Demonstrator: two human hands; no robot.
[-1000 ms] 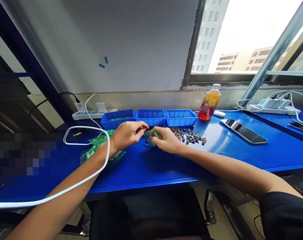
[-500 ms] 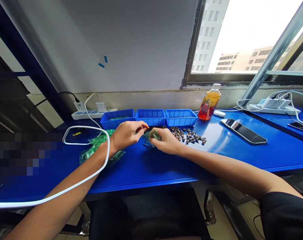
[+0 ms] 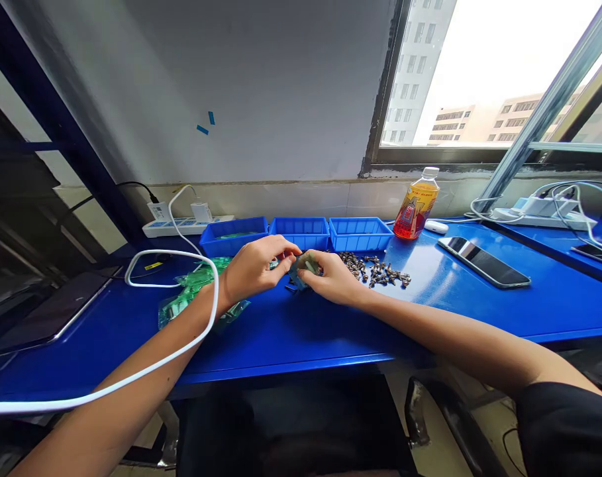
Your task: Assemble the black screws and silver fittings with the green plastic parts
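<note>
My left hand (image 3: 255,268) and my right hand (image 3: 333,277) meet over the blue table (image 3: 301,324), just in front of the middle blue bin (image 3: 299,232). Both have fingers curled around a small green clear plastic bag (image 3: 301,268) held between them. A few small dark parts lie on the table under the bag. A pile of small metal screws (image 3: 375,268) is spread right of my right hand. More green plastic bags (image 3: 194,295) lie heaped beside my left wrist. A white cable (image 3: 181,344) loops over my left forearm.
Three blue bins stand in a row at the back; the left bin (image 3: 232,235) holds green bags, the right bin (image 3: 359,232) is beside an orange drink bottle (image 3: 416,207). A phone (image 3: 483,261) lies at right, a power strip (image 3: 181,225) at back left, a dark tablet (image 3: 52,311) at far left.
My left hand has shifted slightly right, closing onto the bag against my right hand. The bag is now more covered by the fingers.
</note>
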